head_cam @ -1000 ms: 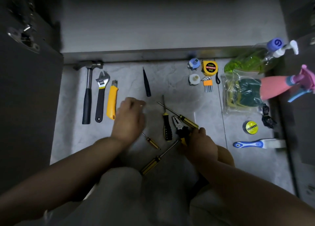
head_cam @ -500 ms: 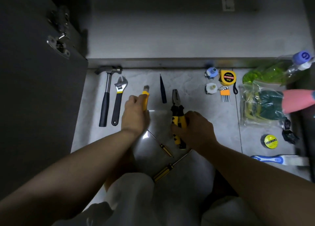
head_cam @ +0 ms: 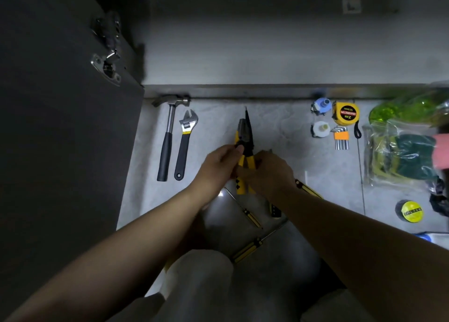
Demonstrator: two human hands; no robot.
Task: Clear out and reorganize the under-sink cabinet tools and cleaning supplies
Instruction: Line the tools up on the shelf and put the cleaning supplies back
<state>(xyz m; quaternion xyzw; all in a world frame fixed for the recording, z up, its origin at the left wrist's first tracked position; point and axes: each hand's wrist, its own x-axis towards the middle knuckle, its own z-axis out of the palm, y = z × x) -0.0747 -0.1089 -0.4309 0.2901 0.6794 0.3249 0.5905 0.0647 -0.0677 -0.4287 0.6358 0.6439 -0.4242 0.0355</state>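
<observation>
Yellow-handled pliers point(head_cam: 243, 129) point away from me on the grey tile floor point(head_cam: 279, 132), held between both hands. My left hand point(head_cam: 217, 167) pinches them at the joint, thumb on top. My right hand point(head_cam: 269, 173) is wrapped over the handles, whose yellow ends point(head_cam: 240, 188) show below it. A thin black pointed tool point(head_cam: 247, 116) lies just behind the pliers' head. To the left, a hammer point(head_cam: 170, 137) and an adjustable wrench point(head_cam: 185, 141) lie side by side. The yellow utility knife is mostly hidden by my hands.
Yellow-handled screwdrivers point(head_cam: 251, 216) point(head_cam: 246, 251) lie near my knees. At right are a tape measure point(head_cam: 345, 113), hex keys point(head_cam: 341, 137), two small fittings point(head_cam: 320, 129), a green bottle point(head_cam: 408, 107), bagged sponges point(head_cam: 401, 158) and a yellow tape roll point(head_cam: 411, 211). The open cabinet door point(head_cam: 60, 151) stands left.
My right hand carried the pliers up and left from among the screwdrivers. My left hand left the utility knife and closed on the pliers' joint, so both hands meet.
</observation>
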